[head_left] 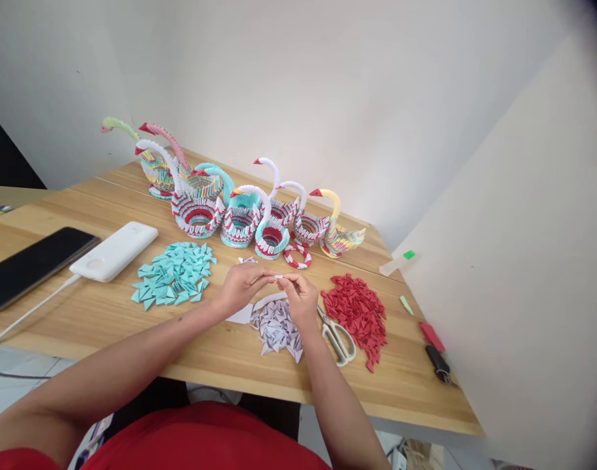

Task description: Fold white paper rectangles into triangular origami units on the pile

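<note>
Both hands meet over the middle of the table, their fingertips pinched on one small piece of white paper (278,277). My left hand (243,284) is closed on its left end, and my right hand (301,297) is closed on its right end. The fingers cover most of the paper, so its exact fold is hidden. Just below lies a pile of folded white paper triangles (280,328), partly behind my right wrist. White paper strips (240,314) rest beside that pile. Scissors (338,338) with pale handles lie right of my right wrist.
Turquoise triangles (173,274) are heaped left, red triangles (359,313) right. Several folded-paper swans (198,212) stand along the back, near a red-and-white paper ring (297,256). A phone (38,264) and cabled white power bank (115,251) lie left; a black key fob (438,363) lies right.
</note>
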Action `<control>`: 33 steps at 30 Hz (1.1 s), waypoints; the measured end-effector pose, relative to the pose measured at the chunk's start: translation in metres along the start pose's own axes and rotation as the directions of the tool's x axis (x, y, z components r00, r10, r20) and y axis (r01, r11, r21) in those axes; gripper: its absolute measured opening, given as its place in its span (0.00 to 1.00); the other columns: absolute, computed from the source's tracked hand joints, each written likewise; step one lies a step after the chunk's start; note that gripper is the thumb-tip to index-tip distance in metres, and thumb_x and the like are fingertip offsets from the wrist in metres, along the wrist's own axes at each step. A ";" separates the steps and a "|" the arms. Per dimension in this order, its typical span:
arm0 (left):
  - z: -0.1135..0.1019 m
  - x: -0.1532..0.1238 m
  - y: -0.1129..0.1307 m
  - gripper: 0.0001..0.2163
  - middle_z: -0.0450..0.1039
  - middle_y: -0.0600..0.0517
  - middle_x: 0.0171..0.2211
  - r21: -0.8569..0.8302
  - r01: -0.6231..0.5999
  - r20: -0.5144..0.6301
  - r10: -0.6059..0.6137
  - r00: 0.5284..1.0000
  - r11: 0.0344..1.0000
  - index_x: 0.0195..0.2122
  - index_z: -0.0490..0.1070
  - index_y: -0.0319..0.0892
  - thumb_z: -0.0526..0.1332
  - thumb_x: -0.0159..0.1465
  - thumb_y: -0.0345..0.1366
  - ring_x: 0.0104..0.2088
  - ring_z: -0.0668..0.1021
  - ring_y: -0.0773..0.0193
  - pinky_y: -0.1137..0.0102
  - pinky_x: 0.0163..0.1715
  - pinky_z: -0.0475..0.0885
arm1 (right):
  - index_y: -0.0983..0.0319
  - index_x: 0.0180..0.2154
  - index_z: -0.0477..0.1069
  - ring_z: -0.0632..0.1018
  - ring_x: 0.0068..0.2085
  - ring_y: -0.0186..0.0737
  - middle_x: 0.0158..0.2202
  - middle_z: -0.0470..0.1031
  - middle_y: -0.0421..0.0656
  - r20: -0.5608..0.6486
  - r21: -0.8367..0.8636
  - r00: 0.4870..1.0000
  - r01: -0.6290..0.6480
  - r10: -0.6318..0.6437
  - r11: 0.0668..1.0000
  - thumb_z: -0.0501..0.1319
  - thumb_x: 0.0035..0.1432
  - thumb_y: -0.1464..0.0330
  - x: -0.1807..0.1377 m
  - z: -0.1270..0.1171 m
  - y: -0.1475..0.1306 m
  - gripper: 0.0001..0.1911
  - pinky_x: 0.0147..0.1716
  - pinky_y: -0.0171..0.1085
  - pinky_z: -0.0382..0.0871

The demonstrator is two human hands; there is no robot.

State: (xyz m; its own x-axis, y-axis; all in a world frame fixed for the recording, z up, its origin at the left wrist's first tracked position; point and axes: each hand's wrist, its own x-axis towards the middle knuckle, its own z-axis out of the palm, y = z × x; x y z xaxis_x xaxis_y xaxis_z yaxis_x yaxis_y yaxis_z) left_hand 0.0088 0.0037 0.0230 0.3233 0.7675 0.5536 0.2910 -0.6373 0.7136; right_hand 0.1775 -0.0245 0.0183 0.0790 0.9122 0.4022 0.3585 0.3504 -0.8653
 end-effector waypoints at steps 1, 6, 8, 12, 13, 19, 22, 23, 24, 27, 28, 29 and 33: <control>-0.001 0.000 -0.001 0.11 0.78 0.49 0.30 0.027 -0.041 -0.008 0.042 0.999 0.999 0.36 0.77 0.42 0.58 0.64 0.41 0.31 0.76 0.62 0.69 0.34 0.65 | 0.61 0.31 0.74 0.74 0.29 0.36 0.27 0.76 0.40 -0.001 -0.002 1.000 0.008 -0.008 1.000 0.61 0.57 0.62 0.000 0.000 0.000 0.10 0.32 0.34 0.67; -0.003 0.000 -0.003 0.13 0.78 0.48 0.30 0.130 -0.130 0.009 0.130 0.991 0.983 0.35 0.77 0.42 0.56 0.65 0.43 0.32 0.76 0.60 0.66 0.37 0.64 | 0.60 0.32 0.73 0.74 0.29 0.36 0.26 0.74 0.39 0.028 -0.042 0.998 0.052 -0.051 0.998 0.59 0.58 0.62 -0.001 -0.002 -0.002 0.09 0.32 0.35 0.67; -0.004 0.001 0.000 0.13 0.78 0.48 0.30 0.143 -0.120 0.011 0.120 0.993 0.982 0.34 0.76 0.42 0.55 0.66 0.43 0.32 0.75 0.60 0.66 0.37 0.64 | 0.60 0.33 0.73 0.74 0.29 0.36 0.27 0.74 0.39 0.036 -0.075 0.997 0.073 -0.070 0.994 0.58 0.59 0.62 -0.001 -0.002 -0.003 0.10 0.32 0.35 0.67; -0.004 0.002 0.006 0.13 0.77 0.48 0.29 0.118 -0.097 0.017 0.095 0.995 0.988 0.32 0.75 0.41 0.55 0.66 0.41 0.31 0.74 0.61 0.67 0.37 0.64 | 0.59 0.32 0.71 0.74 0.30 0.37 0.28 0.74 0.40 0.071 -0.169 0.984 0.172 -0.162 0.970 0.56 0.61 0.63 -0.001 -0.004 -0.006 0.09 0.35 0.36 0.67; -0.004 0.002 0.007 0.12 0.76 0.49 0.28 0.109 -0.095 0.020 0.094 0.995 0.989 0.32 0.75 0.41 0.55 0.65 0.40 0.30 0.74 0.62 0.67 0.37 0.64 | 0.59 0.32 0.71 0.74 0.31 0.37 0.29 0.74 0.40 0.083 -0.190 0.979 0.199 -0.187 0.961 0.55 0.61 0.64 -0.001 -0.004 -0.006 0.09 0.35 0.36 0.67; 0.000 0.001 0.008 0.12 0.75 0.49 0.27 -0.016 -0.012 0.046 0.013 0.999 1.000 0.29 0.75 0.41 0.57 0.64 0.41 0.29 0.73 0.62 0.67 0.37 0.65 | 0.60 0.31 0.70 0.73 0.31 0.37 0.28 0.73 0.41 0.117 -0.233 0.969 0.241 -0.219 0.942 0.53 0.62 0.64 -0.001 -0.005 -0.008 0.11 0.35 0.36 0.66; 0.001 0.001 0.008 0.13 0.75 0.49 0.27 -0.145 0.081 0.037 -0.076 0.996 0.986 0.29 0.74 0.40 0.58 0.63 0.43 0.30 0.74 0.63 0.69 0.35 0.67 | 0.60 0.31 0.71 0.73 0.30 0.36 0.28 0.73 0.40 0.101 -0.170 0.977 0.203 -0.188 0.964 0.53 0.62 0.64 0.000 -0.003 -0.007 0.11 0.35 0.35 0.67; 0.001 0.001 0.008 0.13 0.75 0.49 0.27 -0.177 0.108 0.032 -0.104 0.994 0.978 0.28 0.74 0.40 0.58 0.62 0.44 0.29 0.74 0.63 0.69 0.35 0.67 | 0.60 0.32 0.71 0.73 0.30 0.36 0.28 0.74 0.40 0.093 -0.139 0.981 0.180 -0.169 0.974 0.54 0.61 0.64 0.000 -0.003 -0.006 0.11 0.35 0.35 0.67; 0.001 0.002 0.008 0.13 0.74 0.49 0.26 -0.202 0.132 0.031 -0.129 0.991 0.970 0.28 0.73 0.39 0.59 0.62 0.44 0.29 0.74 0.63 0.70 0.34 0.67 | 0.60 0.34 0.72 0.73 0.30 0.36 0.29 0.74 0.40 0.086 -0.108 0.985 0.157 -0.148 0.982 0.54 0.61 0.64 0.000 -0.002 -0.005 0.10 0.35 0.35 0.67; -0.001 0.002 0.007 0.13 0.72 0.50 0.25 -0.267 0.190 0.040 -0.186 0.982 0.945 0.27 0.73 0.38 0.59 0.62 0.43 0.27 0.72 0.65 0.71 0.32 0.67 | 0.60 0.36 0.73 0.75 0.32 0.37 0.31 0.76 0.40 0.061 -0.066 0.991 0.124 -0.120 0.990 0.57 0.60 0.63 0.002 -0.002 -0.004 0.09 0.35 0.35 0.68; -0.001 0.002 0.007 0.13 0.72 0.50 0.25 -0.289 0.208 0.046 -0.203 0.978 0.934 0.27 0.73 0.38 0.59 0.62 0.42 0.27 0.72 0.65 0.71 0.32 0.67 | 0.59 0.36 0.73 0.75 0.32 0.37 0.31 0.76 0.40 0.059 -0.077 0.990 0.132 -0.127 0.988 0.58 0.59 0.63 0.002 -0.002 -0.004 0.08 0.35 0.35 0.68; -0.001 0.002 0.007 0.13 0.71 0.50 0.25 -0.313 0.224 0.051 -0.219 0.974 0.923 0.27 0.73 0.38 0.59 0.62 0.42 0.27 0.72 0.66 0.71 0.31 0.67 | 0.59 0.36 0.73 0.75 0.32 0.38 0.31 0.76 0.40 0.064 -0.099 0.988 0.148 -0.142 0.984 0.58 0.59 0.64 0.003 -0.002 -0.004 0.08 0.36 0.35 0.67; 0.002 0.000 0.004 0.11 0.71 0.50 0.26 -0.383 0.251 0.057 -0.249 0.967 0.889 0.29 0.73 0.38 0.59 0.62 0.41 0.28 0.71 0.66 0.72 0.31 0.67 | 0.59 0.35 0.73 0.74 0.32 0.37 0.30 0.75 0.40 0.097 -0.199 0.973 0.225 -0.210 0.954 0.56 0.61 0.65 0.003 -0.003 -0.005 0.08 0.35 0.35 0.66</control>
State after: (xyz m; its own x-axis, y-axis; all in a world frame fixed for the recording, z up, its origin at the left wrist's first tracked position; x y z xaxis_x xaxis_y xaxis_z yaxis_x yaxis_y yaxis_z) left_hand 0.0115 0.0015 0.0251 0.2918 0.8966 0.3332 -0.0050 -0.3469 0.9379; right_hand 0.1786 -0.0244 0.0251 -0.0886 0.8347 0.5435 0.5452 0.4973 -0.6749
